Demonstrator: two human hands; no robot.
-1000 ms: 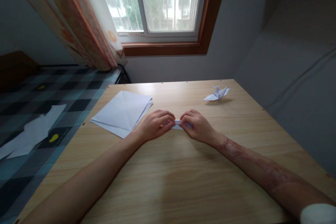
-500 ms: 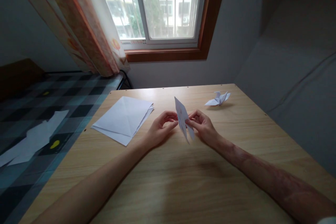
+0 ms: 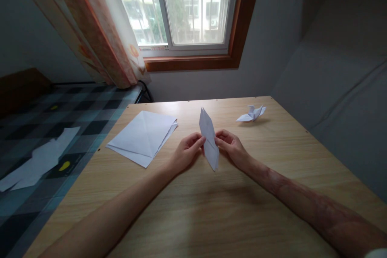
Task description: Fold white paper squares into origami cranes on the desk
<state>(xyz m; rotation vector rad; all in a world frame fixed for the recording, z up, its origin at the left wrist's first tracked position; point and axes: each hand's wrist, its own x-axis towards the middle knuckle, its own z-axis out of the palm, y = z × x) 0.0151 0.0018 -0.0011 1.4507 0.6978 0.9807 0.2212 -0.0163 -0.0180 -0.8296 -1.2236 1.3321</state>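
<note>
White folded paper [image 3: 209, 139], slim and pointed at both ends, is held between your two hands over the middle of the table [image 3: 181, 217]. It is tilted, its upper end leaning away to the left and its lower end towards you; creases cross its near face, and the layers are parted at both tips. Your left hand [image 3: 190, 149] grasps its left edge, thumb on the near face, remaining fingers curled and partly hidden behind. Your right hand [image 3: 232, 145] grips the right edge, thumb at the border and fingers bent; how firmly either hand presses cannot be told.

On the far left of your table lies a stack of paper sheets [image 3: 143, 135], its layers out of line at the corners, apart from your left hand. At the far right sits a folded paper bird [image 3: 251, 113], wings spread, beyond your right hand and touching neither hand. Left of the table, white paper pieces [image 3: 40, 159] lie on a checked bed cover [image 3: 90, 115].
</note>
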